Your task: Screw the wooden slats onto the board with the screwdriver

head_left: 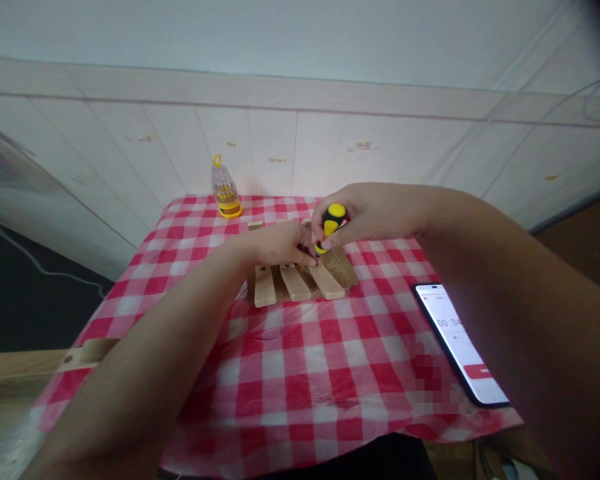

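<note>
My right hand [357, 212] is closed around a yellow and black screwdriver [335, 215], which it holds tilted with the tip down. That tip meets the top end of the rightmost of three light wooden slats [329, 283]. Close beside the tip, my left hand [287, 244] has its fingers drawn together; what they pinch, if anything, is hidden. Under the slats lies a flat brown piece [349, 268] with small dark specks on it. Dark round spots, perhaps screws, show at the upper ends of the other two slats [265, 288].
A red and white checked cloth [300, 387] covers the table. Against the wall at the back stands a clear container of bits with a yellow base [226, 193]. A phone showing a timer [455, 347] lies at right, partly behind my forearm. A wooden piece [87, 353] rests at left.
</note>
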A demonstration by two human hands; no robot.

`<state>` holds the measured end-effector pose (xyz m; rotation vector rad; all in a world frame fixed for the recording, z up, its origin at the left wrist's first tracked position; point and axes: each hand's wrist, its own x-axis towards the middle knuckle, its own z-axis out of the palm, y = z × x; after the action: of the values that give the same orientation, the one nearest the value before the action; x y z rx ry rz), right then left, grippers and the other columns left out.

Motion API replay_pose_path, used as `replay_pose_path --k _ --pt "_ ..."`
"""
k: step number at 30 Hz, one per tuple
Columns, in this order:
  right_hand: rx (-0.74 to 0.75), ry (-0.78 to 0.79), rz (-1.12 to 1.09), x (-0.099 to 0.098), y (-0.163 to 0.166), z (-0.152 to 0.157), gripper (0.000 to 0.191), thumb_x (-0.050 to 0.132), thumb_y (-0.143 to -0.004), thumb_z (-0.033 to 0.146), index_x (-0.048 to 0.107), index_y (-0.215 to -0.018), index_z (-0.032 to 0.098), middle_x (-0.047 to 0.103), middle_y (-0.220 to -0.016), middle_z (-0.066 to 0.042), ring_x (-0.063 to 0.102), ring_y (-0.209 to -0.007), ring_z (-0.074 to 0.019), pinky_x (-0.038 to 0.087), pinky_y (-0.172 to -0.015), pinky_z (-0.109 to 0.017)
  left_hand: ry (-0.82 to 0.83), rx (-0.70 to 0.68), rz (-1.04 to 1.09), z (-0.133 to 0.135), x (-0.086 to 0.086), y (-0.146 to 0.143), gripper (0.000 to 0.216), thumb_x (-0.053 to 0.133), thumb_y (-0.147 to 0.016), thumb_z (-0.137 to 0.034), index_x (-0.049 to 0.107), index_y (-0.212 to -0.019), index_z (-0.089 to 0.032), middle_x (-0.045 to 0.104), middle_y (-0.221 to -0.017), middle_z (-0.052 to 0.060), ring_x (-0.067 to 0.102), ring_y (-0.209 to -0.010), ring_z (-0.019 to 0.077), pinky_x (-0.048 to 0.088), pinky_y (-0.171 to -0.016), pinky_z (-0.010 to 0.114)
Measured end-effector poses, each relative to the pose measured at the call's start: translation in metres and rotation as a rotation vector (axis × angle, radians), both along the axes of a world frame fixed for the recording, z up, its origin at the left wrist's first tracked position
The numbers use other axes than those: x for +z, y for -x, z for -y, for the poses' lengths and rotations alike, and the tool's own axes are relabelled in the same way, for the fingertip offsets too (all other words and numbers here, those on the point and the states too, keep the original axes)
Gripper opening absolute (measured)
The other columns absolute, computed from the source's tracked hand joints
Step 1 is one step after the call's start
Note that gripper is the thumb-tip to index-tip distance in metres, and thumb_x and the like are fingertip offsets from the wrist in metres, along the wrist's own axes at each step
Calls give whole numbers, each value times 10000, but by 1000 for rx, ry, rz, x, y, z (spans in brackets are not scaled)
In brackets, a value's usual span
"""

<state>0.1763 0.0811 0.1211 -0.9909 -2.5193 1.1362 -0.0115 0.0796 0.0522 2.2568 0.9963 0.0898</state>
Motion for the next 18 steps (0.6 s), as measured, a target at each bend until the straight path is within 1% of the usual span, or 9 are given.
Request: replay_pose_path --k 3,6,9,11,13,15,18 --pt "62 -6 -10 -1 -3 2 110 766 -649 147 726 -696 238 702 -681 28 599 -638 -153 471 -610 -313 20 2 14 1 1 0 223 651 -834 -298 726 -979 -145 751 -975 36 671 -894 160 485 -807 243" --pt "72 -38 -3 -1 0 1 121 767 -632 145 723 -676 249 714 -692 36 611 -643 -152 484 -614 -308 18 1 26 0 -1 0 241 661 -826 -295 724 -1011 -155 756 -991 34 676 -898 159 488 -801 238" --pt "76 -74 23 0 7 -1 129 784 -601 148 723 -646 252 711 -657 41 610 -606 -146 490 -596 -299 -3 51 23 0 -4 1 283 683 -806 -325 720 -1030 -157 757 -1006 45 681 -893 173 493 -777 244" --pt "114 -81 39 0 11 -3 102 785 -611 179 718 -636 252 704 -630 40 602 -578 -142 487 -571 -292 -22 87 14 -1 -6 2 326 706 -784 -354 718 -1039 -151 756 -1012 55 681 -882 182 496 -768 252" --pt "134 -73 33 -1 10 -4 79 784 -629 222 713 -643 254 711 -639 35 611 -586 -146 490 -567 -287 -38 82 5 -1 -6 2 351 707 -785 -365 715 -1061 -149 753 -1024 56 679 -885 184 494 -776 255" --pt "99 -59 13 -2 6 -4 80 788 -632 251 714 -663 256 721 -665 31 626 -607 -153 490 -574 -286 -46 39 3 0 -4 1 324 685 -808 -345 718 -1068 -154 751 -1044 50 677 -913 181 489 -795 251" --pt "42 -60 2 -5 -4 -2 75 769 -642 240 727 -702 256 724 -685 31 629 -623 -153 478 -580 -282 -25 -2 0 1 0 0 249 659 -833 -298 734 -1016 -146 757 -1022 49 675 -911 173 483 -795 247"
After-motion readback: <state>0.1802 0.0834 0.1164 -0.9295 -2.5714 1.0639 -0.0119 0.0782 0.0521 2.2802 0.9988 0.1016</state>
